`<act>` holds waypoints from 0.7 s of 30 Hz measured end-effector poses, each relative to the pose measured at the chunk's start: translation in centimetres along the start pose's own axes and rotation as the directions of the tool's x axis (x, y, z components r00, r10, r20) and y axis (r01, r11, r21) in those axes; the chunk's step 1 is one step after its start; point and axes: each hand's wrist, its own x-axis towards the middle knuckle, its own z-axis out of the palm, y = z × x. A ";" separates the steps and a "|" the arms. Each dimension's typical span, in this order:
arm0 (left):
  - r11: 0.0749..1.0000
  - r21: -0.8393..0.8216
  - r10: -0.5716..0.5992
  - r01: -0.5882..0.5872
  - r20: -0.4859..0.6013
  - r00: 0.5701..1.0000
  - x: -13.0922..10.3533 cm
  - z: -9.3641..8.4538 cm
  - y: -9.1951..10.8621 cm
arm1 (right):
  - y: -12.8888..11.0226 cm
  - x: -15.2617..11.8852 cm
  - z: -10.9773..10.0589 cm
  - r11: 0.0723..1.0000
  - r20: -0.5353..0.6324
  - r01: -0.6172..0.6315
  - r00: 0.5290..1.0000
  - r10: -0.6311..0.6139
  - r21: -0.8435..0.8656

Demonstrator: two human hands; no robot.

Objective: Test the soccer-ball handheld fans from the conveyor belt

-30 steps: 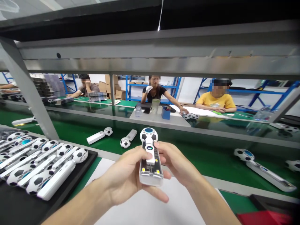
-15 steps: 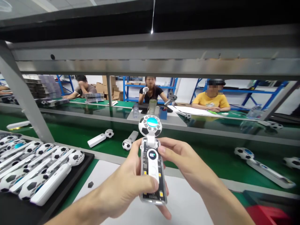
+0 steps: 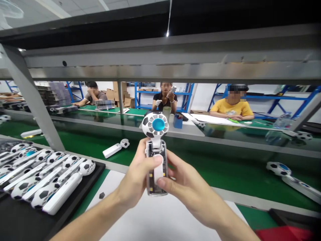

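Note:
Both hands hold up a small handheld fan [image 3: 157, 170] with a football-patterned head and a blue disc at its centre. Its clear body shows a dark circuit board and a white strip down the front. My left hand [image 3: 136, 177] is closed around the left side, thumb pressing the upper end of the strip and covering the round display. My right hand [image 3: 185, 189] grips the right side, thumb tip lying on the lower part of the strip. The fingers behind the body are mostly hidden. A white sheet [image 3: 150, 219] lies below the hands.
At left a black tray [image 3: 96, 172] holds rows of similar fans. More fans [image 3: 112, 150] lie on the green conveyor belt [image 3: 213, 160]. A red object [image 3: 283, 234] is at lower right. A metal shelf beam [image 3: 160, 72] spans above; people sit across the belt.
My left thumb has moved up over the display, which showed 100 before. My right thumb has slid down onto the strip. The person opposite now raises a small white object.

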 end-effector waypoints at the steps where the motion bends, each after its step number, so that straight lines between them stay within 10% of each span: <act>1: 0.999 0.044 0.025 -0.022 -0.068 0.997 0.1 0.0 -0.2 | 0.3 0.1 0.3 1.000 -0.003 0.007 1.000 -0.007 -0.020; 6: 0.914 0.325 0.311 -0.244 -0.172 0.935 0.4 -0.4 -0.7 | 1.2 0.4 1.4 0.971 -0.087 0.065 0.992 -0.087 -0.228; 21: 0.872 0.356 0.426 -0.336 -0.213 0.879 -0.9 1.0 -0.8 | 3.1 0.4 2.9 0.837 -0.221 0.203 0.909 -0.355 -0.508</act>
